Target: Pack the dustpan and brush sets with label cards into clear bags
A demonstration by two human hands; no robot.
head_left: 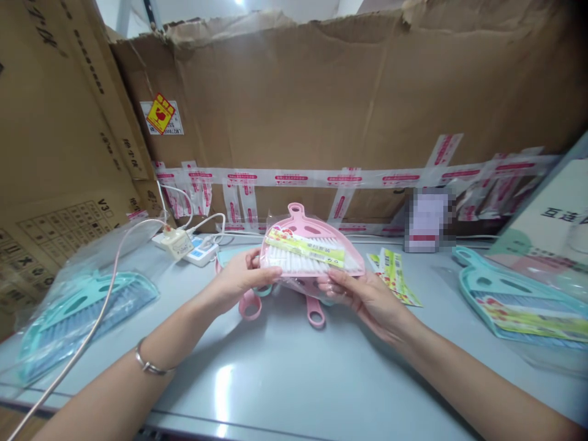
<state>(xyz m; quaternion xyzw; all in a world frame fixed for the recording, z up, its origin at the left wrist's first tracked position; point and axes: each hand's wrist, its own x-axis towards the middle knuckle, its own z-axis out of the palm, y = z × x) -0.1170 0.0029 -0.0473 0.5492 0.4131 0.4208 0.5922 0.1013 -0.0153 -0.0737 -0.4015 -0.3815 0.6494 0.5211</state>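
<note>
Cardboard wall (294, 104) at 12 o'clock, beyond blue-grey tabletop (294, 380). Pink dustpan-and-brush set (301, 263) central; left hand (243, 274) grips its 8 o'clock edge, right hand (361, 294) its 5 o'clock edge. Yellow-green label strip (307, 247) lies across the set

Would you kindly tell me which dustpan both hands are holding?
The raised pink dustpan with white bristles; the leftmost teal dustpan and rightmost teal dustpan lie untouched.

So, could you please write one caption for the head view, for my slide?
Left hand and right hand hold a pink dustpan with a white-bristled brush above a table.
</note>
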